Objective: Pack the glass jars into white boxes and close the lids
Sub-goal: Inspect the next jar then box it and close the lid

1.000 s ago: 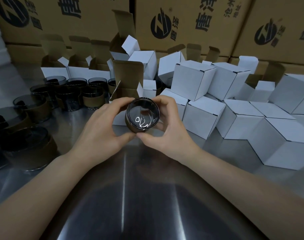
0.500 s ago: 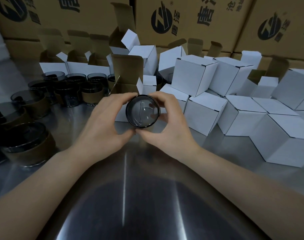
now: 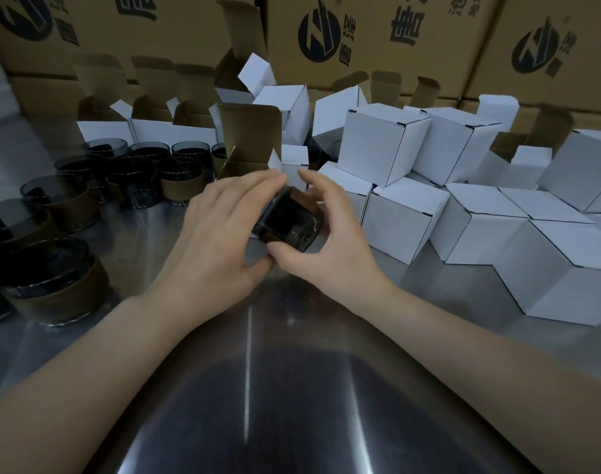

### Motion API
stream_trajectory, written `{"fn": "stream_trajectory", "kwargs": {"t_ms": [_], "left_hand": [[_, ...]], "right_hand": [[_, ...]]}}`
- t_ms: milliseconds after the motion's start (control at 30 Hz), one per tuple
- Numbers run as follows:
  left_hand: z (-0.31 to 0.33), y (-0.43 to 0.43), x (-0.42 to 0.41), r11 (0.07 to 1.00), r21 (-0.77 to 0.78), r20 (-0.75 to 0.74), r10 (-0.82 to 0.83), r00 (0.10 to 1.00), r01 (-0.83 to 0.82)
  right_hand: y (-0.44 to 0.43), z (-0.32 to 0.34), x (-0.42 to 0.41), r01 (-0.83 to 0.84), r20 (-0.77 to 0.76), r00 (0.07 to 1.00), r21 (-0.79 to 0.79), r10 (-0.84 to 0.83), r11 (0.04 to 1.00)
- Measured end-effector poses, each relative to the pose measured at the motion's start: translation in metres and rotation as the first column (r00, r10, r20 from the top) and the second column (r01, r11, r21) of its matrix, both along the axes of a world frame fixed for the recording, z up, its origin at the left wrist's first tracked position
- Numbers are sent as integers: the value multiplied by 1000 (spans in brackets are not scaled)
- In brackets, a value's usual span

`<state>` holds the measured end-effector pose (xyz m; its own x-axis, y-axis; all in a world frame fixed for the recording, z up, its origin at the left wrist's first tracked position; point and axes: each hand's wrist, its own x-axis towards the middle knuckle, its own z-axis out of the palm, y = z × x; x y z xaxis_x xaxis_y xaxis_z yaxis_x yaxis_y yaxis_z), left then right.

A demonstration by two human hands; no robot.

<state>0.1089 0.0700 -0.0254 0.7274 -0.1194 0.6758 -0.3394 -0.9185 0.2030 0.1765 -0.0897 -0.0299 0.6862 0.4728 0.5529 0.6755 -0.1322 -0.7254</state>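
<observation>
Packing workshop, printed cartons (image 3: 377,35), white boxes (image 3: 381,145), steel table (image 3: 292,388)

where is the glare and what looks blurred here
Head view: bright glare streaks run down the steel table; the glass jar between the left hand and right hand looks smeared by blur; light is dim, and the brown cartons lean with wide-angle distortion.

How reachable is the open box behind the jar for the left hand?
Probably yes: the open box stands just beyond the left hand, nothing between. But it and the right hand both hold the jar, so neither is free.
</observation>
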Motion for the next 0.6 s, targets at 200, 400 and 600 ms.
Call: {"fn": "stream_trajectory", "kwargs": {"t_ms": [200, 400, 600], "left_hand": [[1, -2, 0, 994, 78, 69, 72, 995, -78], [1, -2, -1, 991, 46, 21, 124, 992, -125], [-1, -3, -1, 985, -107, -95, 129, 987, -139]], "right_hand": [[0, -1, -1, 19, 14, 1000, 72, -20, 997], [0, -1, -2, 40, 61, 997, 45, -43, 998], [0, 1, -2, 45, 89, 995, 20, -47, 999]]}}
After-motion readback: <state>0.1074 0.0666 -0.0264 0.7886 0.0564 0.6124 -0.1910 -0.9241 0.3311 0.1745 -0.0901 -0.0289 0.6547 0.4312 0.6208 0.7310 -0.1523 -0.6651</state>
